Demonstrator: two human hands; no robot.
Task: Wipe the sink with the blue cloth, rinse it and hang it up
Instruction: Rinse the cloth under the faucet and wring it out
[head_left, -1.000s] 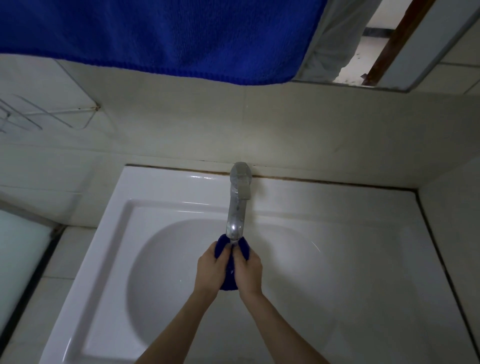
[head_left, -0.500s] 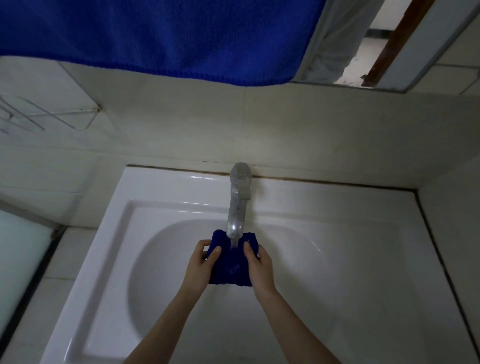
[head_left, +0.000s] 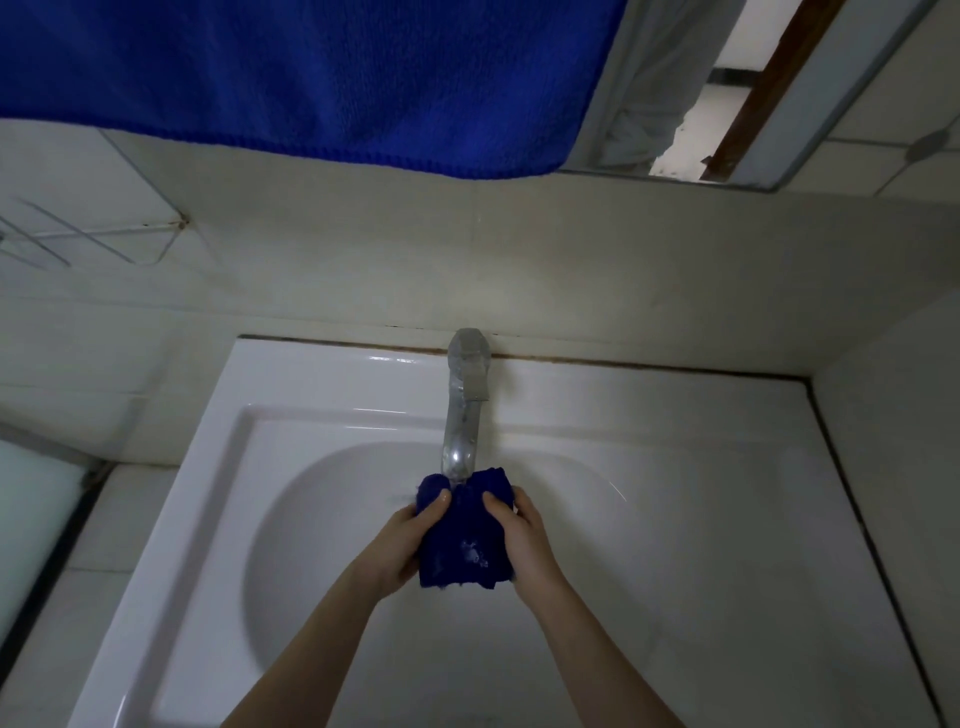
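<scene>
Head camera is showing 2 hands, left hand (head_left: 402, 545) and right hand (head_left: 524, 535), gripping the bunched blue cloth (head_left: 462, 540) under the tap (head_left: 460, 431) over the sink (head_left: 675, 519); rinsing seems underway. Wringing and hanging are coming next, needing a firm squeeze.

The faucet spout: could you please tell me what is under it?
Under the faucet spout is the bunched blue cloth, gripped by the left hand and right hand above the sink. Cloth and hands cover the basin floor beneath.
</scene>
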